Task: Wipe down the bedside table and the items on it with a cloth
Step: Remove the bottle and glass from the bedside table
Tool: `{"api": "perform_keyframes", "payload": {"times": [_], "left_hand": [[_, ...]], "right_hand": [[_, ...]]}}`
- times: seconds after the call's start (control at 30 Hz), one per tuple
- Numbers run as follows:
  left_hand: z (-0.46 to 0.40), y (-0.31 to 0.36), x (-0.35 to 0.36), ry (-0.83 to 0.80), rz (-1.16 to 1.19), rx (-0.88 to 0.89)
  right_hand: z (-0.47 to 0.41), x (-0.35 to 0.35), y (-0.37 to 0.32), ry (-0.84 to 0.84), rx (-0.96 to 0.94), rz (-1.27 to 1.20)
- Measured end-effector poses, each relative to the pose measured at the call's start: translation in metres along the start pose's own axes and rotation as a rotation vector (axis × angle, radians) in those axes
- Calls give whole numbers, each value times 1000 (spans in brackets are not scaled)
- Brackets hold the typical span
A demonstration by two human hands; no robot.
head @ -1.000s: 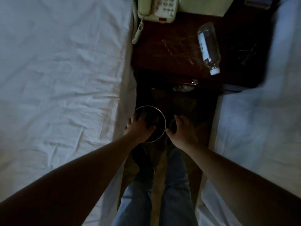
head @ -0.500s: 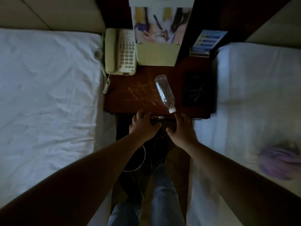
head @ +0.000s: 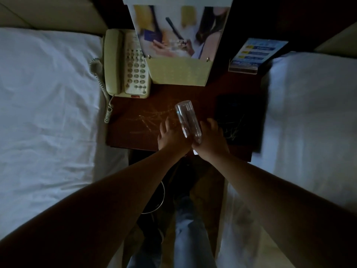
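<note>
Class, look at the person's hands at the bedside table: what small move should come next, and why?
Probably lift the bottle off the bedside table and set it aside. The right hand already grips its lower end, the left hand lies open beside it, and the scratched tabletop beneath it needs wiping. No cloth is in view, so fetching one would likely follow.

Both forearms reach fwd, wrists nearly touching over front edge of the bedside table (head: 133,120). Right hand (head: 210,140) grips a clear bottle (head: 188,120), base pointing away. Left hand (head: 170,135) just beside it, fingers spread.
</note>
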State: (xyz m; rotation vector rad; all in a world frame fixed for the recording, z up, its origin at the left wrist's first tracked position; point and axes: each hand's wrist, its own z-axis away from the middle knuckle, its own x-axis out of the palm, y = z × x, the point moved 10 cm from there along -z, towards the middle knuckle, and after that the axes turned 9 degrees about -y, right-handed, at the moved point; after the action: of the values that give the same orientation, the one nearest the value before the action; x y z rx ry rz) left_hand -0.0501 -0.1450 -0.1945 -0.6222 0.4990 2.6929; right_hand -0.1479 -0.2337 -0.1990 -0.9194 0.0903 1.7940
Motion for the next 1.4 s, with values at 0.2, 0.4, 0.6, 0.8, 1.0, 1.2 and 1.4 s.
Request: {"api": "perform_keyframes", "payload": {"times": [0.2, 0.4, 0.6, 0.8, 1.0, 1.2, 1.4], "left_hand": [[-8, 5, 3, 50, 8, 56], [7, -34, 24, 52, 36, 90], [70, -108, 65, 25, -68, 124], [128, -218, 131, -109, 7, -3], [125, -306, 189, -170, -10, -32], [109, -341, 192, -109, -92, -29], [133, -316, 150, -49, -338, 108]], "right_hand": [[-1, 3, -7, 4, 3, 28], [37, 30, -23, 7, -17, 7], [112, 97, -58, -16, -31, 33], [174, 214, -79, -235, 13, 89], [187, 322, -85, -326, 43, 87], [162, 356, -75, -220, 59, 122], [181, 312, -77, -121, -41, 215]]}}
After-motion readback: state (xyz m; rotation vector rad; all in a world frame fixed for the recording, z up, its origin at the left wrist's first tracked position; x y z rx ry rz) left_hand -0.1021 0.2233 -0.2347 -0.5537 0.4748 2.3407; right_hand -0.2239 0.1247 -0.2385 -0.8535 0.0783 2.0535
